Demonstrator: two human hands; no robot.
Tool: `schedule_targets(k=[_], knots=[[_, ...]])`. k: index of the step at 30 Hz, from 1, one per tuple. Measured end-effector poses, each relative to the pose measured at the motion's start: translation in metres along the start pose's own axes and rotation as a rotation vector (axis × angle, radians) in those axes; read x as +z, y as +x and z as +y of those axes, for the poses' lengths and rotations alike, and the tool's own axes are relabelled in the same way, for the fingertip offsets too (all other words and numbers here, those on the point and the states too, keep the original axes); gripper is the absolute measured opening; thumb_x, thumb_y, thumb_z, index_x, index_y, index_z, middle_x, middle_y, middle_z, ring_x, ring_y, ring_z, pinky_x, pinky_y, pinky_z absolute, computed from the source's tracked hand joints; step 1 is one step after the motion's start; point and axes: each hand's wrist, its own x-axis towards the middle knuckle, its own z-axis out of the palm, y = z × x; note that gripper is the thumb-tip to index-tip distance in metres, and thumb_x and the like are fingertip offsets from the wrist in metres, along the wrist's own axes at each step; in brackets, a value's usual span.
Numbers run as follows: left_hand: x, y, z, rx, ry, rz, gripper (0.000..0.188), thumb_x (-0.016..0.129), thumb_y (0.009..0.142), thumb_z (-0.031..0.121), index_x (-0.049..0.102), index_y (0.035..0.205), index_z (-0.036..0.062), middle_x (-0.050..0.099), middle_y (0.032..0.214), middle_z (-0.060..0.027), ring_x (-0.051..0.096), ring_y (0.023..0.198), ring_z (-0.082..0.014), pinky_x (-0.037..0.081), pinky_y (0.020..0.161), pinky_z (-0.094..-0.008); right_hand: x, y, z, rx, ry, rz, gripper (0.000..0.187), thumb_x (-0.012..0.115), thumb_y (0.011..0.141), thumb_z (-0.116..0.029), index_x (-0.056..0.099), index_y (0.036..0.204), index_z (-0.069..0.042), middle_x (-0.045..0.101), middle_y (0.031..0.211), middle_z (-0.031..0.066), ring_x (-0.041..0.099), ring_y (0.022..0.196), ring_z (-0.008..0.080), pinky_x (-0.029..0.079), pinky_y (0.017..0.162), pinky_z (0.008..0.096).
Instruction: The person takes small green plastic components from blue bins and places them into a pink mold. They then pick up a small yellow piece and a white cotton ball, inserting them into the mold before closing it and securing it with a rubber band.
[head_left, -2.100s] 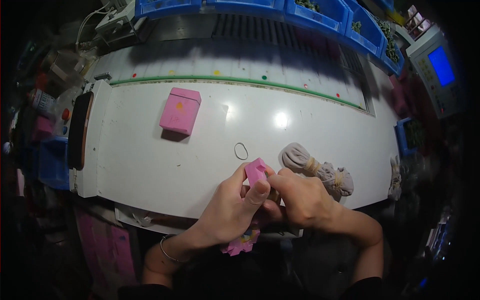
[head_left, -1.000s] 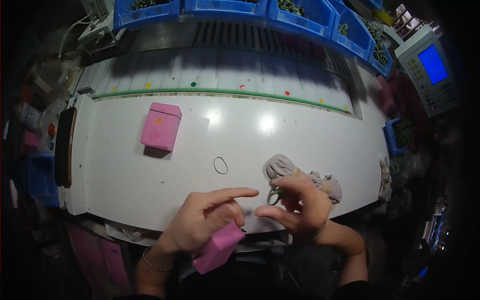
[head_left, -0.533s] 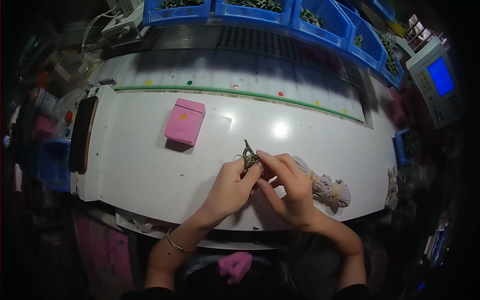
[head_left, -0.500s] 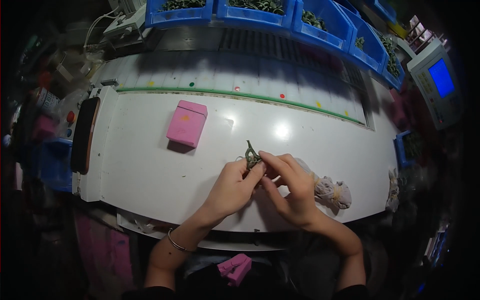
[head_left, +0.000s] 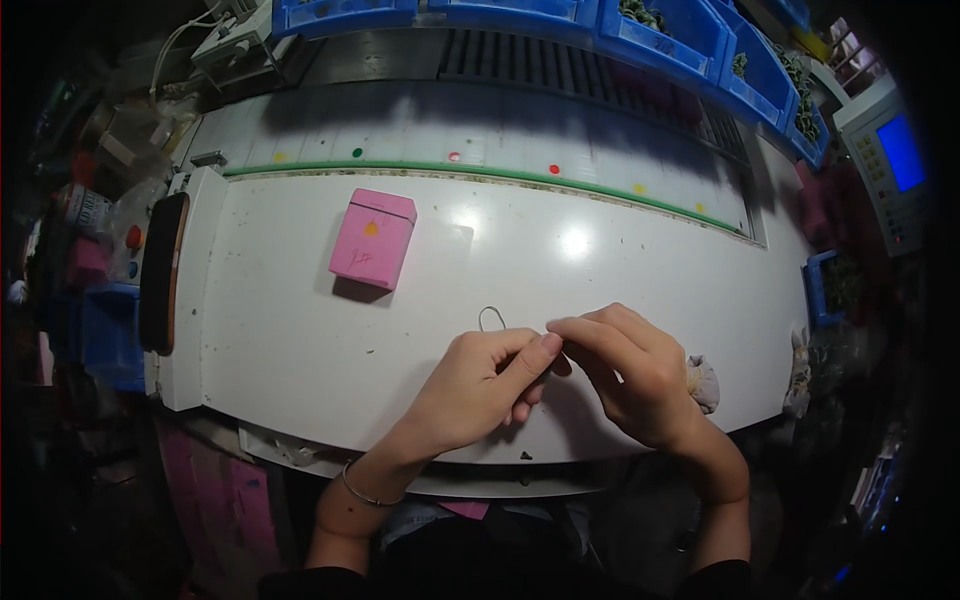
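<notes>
My left hand (head_left: 480,385) is closed, its thumb pressed on the index finger. A thin dark loop (head_left: 491,318), like a wiry plant stem, stands out above its knuckles; the rest is hidden in the fingers. My right hand (head_left: 635,370) pinches with its fingertips right beside the left thumb, and I cannot make out what is between them. Both hands are over the near middle of the white table (head_left: 270,340). Behind the right hand lies a grey cloth bundle (head_left: 704,384) tied with a light band, partly covered by the hand.
A pink box (head_left: 375,240) stands left of the middle. Blue bins (head_left: 660,48) with green curled stems line the back. At the right is a device with a blue screen (head_left: 900,155); a dark phone-like slab (head_left: 165,272) rests along the left edge.
Both hands have shifted slightly right, the right hand now covering more of the cloth bundle. The green twisted stems seen between the fingers are now hidden, except for a thin loop.
</notes>
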Motion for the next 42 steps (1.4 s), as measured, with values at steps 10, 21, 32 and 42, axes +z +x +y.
schedule_targets(k=[10, 21, 32, 42], knots=[[0.004, -0.007, -0.010, 0.260, -0.095, 0.151, 0.021, 0.066, 0.083, 0.004, 0.058, 0.101, -0.0023, 0.061, 0.074, -0.0036, 0.057, 0.061, -0.0051, 0.046, 0.052, -0.0168, 0.003, -0.015, -0.013, -0.140, -0.258, 0.057, 0.030, 0.061, 0.065, 0.002, 0.061, 0.094, 0.002, 0.048, 0.064, 0.0063, 0.051, 0.052, 0.0186, 0.041, 0.043, 0.0299], [0.005, -0.022, -0.009, 0.469, 0.257, 0.097, 0.025, 0.072, 0.076, 0.006, 0.062, 0.098, 0.0006, 0.063, 0.081, -0.0072, 0.058, 0.063, -0.0096, 0.048, 0.055, -0.0210, -0.018, -0.019, -0.028, 0.544, 0.802, -0.202, 0.010, 0.058, 0.087, -0.006, 0.060, 0.085, 0.004, 0.046, 0.052, 0.0030, 0.046, 0.045, 0.0118, 0.034, 0.042, 0.0240], [0.002, -0.020, -0.001, 0.995, 0.600, 0.047, 0.030, 0.076, 0.070, 0.008, 0.063, 0.096, -0.0013, 0.063, 0.079, -0.0112, 0.062, 0.064, -0.0187, 0.050, 0.056, -0.0251, -0.005, -0.034, -0.019, 0.898, 1.896, -0.451, 0.031, 0.042, 0.096, -0.016, 0.050, 0.071, 0.000, 0.026, 0.048, -0.0056, 0.024, 0.036, 0.0040, 0.017, 0.034, 0.0199], [-0.003, -0.024, -0.009, 0.415, 0.122, 0.162, 0.039, 0.074, 0.074, 0.003, 0.061, 0.111, -0.0009, 0.064, 0.083, -0.0084, 0.061, 0.071, -0.0091, 0.051, 0.060, -0.0199, -0.017, -0.025, -0.022, 0.750, 0.804, -0.255, 0.029, 0.046, 0.095, -0.022, 0.055, 0.075, -0.001, 0.045, 0.055, 0.0008, 0.039, 0.050, 0.0074, 0.032, 0.047, 0.0244]])
